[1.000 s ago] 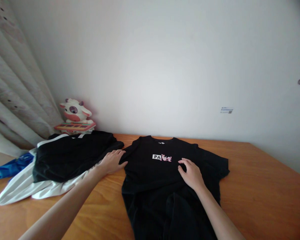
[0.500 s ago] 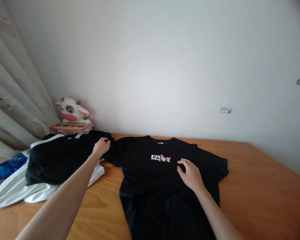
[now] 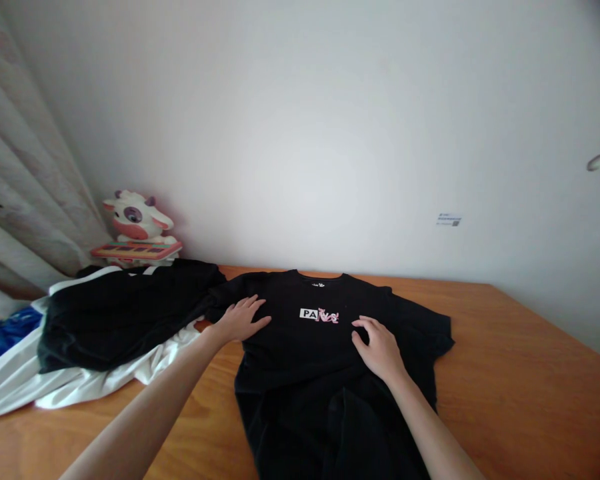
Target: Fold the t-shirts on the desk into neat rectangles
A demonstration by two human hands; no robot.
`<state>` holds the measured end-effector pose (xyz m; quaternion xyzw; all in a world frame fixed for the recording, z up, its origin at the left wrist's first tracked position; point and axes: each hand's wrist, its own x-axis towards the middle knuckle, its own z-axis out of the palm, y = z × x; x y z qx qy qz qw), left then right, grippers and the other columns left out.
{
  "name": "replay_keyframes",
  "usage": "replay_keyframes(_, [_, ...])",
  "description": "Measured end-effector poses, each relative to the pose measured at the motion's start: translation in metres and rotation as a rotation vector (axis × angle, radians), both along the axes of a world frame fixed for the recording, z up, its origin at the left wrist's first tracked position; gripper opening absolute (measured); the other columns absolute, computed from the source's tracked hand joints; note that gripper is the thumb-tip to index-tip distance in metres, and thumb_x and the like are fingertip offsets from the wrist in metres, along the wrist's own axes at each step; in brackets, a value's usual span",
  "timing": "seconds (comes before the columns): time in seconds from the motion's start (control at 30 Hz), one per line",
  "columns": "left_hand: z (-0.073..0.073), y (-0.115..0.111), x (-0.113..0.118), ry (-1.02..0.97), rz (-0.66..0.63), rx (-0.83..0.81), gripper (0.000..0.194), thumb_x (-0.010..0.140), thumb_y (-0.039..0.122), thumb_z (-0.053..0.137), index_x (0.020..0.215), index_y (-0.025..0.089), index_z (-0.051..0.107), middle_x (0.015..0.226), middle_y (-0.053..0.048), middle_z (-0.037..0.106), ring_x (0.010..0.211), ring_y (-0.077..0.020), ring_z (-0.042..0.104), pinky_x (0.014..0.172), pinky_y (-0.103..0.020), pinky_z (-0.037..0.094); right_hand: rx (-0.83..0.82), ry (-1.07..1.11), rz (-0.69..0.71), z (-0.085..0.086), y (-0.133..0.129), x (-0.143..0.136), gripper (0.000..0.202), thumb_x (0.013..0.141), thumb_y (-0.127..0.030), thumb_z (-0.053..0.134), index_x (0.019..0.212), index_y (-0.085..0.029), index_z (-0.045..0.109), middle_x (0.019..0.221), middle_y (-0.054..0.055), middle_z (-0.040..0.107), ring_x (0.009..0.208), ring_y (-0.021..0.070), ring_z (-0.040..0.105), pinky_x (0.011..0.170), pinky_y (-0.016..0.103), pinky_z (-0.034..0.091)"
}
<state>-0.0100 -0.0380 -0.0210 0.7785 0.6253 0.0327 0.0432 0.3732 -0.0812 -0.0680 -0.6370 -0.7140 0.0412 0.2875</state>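
Observation:
A black T-shirt (image 3: 290, 360) with a white "PAWS" print and a pink figure lies on the wooden table, its collar toward the wall and its lower part rumpled. My left hand (image 3: 240, 320) rests on the shirt near the left sleeve, fingers spread, holding nothing. Over the right half of the chest is my right hand (image 3: 377, 343), its thumb and fingers curved and apart, with nothing between them.
Left of the shirt lies a pile of dark clothing (image 3: 115, 320) over a white cloth (image 3: 80, 387), with a blue cloth (image 3: 10, 333) beside it. A cow toy keyboard (image 3: 137, 250) stands behind, near a curtain (image 3: 25, 167). The wooden table (image 3: 520, 373) meets a wall.
My left hand has moved right, from the edge of the dark pile onto the shirt, and its fingers have spread. My right hand has hardly moved. The view has shifted slightly.

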Motion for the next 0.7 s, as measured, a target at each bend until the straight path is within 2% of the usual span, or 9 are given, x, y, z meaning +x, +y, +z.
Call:
replay_keyframes(0.13, [-0.008, 0.017, -0.022, 0.031, 0.277, -0.008, 0.061, 0.101, 0.052, 0.033, 0.152, 0.02, 0.046, 0.165, -0.014, 0.034, 0.151, -0.0335, 0.032, 0.118, -0.054, 0.032, -0.004, 0.016, 0.027, 0.001, 0.0, 0.001, 0.029, 0.093, -0.033, 0.048, 0.111, -0.024, 0.069, 0.132, 0.008, 0.066, 0.125, 0.0265, 0.06, 0.109, 0.047, 0.043])
replay_keyframes(0.2, [-0.008, 0.023, -0.023, 0.033, 0.326, 0.03, 0.058, 0.102, 0.044, 0.033, 0.148, 0.013, 0.05, 0.161, -0.02, 0.038, 0.149, -0.037, 0.036, 0.116, -0.058, 0.033, -0.01, 0.021, 0.034, 0.002, -0.001, 0.0, 0.028, 0.093, -0.033, 0.048, 0.111, -0.024, 0.069, 0.132, 0.008, 0.066, 0.125, 0.0264, 0.06, 0.109, 0.047, 0.043])
replay_keyframes(0.27, [-0.005, 0.023, -0.013, 0.03, 0.327, 0.078, 0.055, 0.101, 0.039, 0.036, 0.144, 0.01, 0.053, 0.158, -0.024, 0.042, 0.146, -0.0402, 0.04, 0.114, -0.062, 0.034, -0.014, 0.029, 0.028, 0.003, -0.001, -0.001, 0.028, 0.093, -0.033, 0.049, 0.11, -0.024, 0.069, 0.132, 0.008, 0.066, 0.124, 0.0265, 0.061, 0.108, 0.047, 0.043])
replay_keyframes(0.3, [-0.002, 0.02, -0.004, 0.028, 0.308, 0.107, 0.053, 0.1, 0.037, 0.038, 0.143, 0.011, 0.054, 0.157, -0.023, 0.044, 0.145, -0.0393, 0.042, 0.115, -0.062, 0.034, -0.012, 0.034, 0.026, 0.004, -0.001, -0.002, 0.027, 0.093, -0.033, 0.049, 0.11, -0.024, 0.069, 0.132, 0.008, 0.067, 0.123, 0.0266, 0.061, 0.108, 0.047, 0.044])
replay_keyframes(0.37, [0.001, 0.006, 0.02, 0.003, 0.179, 0.175, 0.049, 0.1, 0.037, 0.041, 0.142, 0.016, 0.054, 0.156, -0.017, 0.047, 0.142, -0.033, 0.046, 0.118, -0.055, 0.034, 0.001, 0.039, 0.029, 0.005, -0.001, -0.003, 0.027, 0.093, -0.032, 0.05, 0.109, -0.024, 0.069, 0.131, 0.008, 0.067, 0.123, 0.0268, 0.061, 0.107, 0.047, 0.044])
replay_keyframes(0.4, [0.003, -0.005, 0.034, -0.02, 0.083, 0.206, 0.046, 0.101, 0.038, 0.042, 0.141, 0.019, 0.055, 0.155, -0.013, 0.049, 0.141, -0.0286, 0.048, 0.118, -0.049, 0.036, 0.01, 0.04, 0.031, 0.005, -0.001, -0.003, 0.026, 0.092, -0.031, 0.05, 0.108, -0.024, 0.069, 0.13, 0.009, 0.067, 0.123, 0.0269, 0.062, 0.107, 0.047, 0.044])
replay_keyframes(0.47, [0.002, -0.033, 0.062, -0.113, -0.163, 0.256, 0.043, 0.1, 0.039, 0.045, 0.135, 0.019, 0.059, 0.15, -0.013, 0.055, 0.135, -0.027, 0.053, 0.114, -0.045, 0.043, 0.029, 0.04, 0.032, 0.004, 0.0, -0.003, 0.025, 0.091, -0.03, 0.051, 0.107, -0.023, 0.07, 0.129, 0.009, 0.068, 0.122, 0.0269, 0.062, 0.106, 0.047, 0.045])
replay_keyframes(0.6, [-0.006, -0.088, 0.104, -0.179, -0.287, 0.243, 0.048, 0.098, 0.05, 0.051, 0.136, 0.022, 0.06, 0.149, -0.013, 0.056, 0.135, -0.0321, 0.054, 0.113, -0.053, 0.044, 0.064, 0.061, 0.04, 0.0, -0.001, -0.003, 0.024, 0.091, -0.029, 0.052, 0.106, -0.024, 0.069, 0.127, 0.009, 0.069, 0.122, 0.0268, 0.063, 0.106, 0.047, 0.045])
replay_keyframes(0.7, [-0.01, -0.105, 0.115, -0.164, -0.374, 0.198, 0.051, 0.101, 0.053, 0.045, 0.143, 0.026, 0.056, 0.155, -0.013, 0.05, 0.142, -0.0342, 0.048, 0.117, -0.06, 0.037, 0.107, 0.094, 0.047, -0.003, -0.001, -0.005, 0.024, 0.092, -0.032, 0.052, 0.105, -0.023, 0.069, 0.124, 0.009, 0.07, 0.12, 0.0268, 0.064, 0.105, 0.047, 0.047])
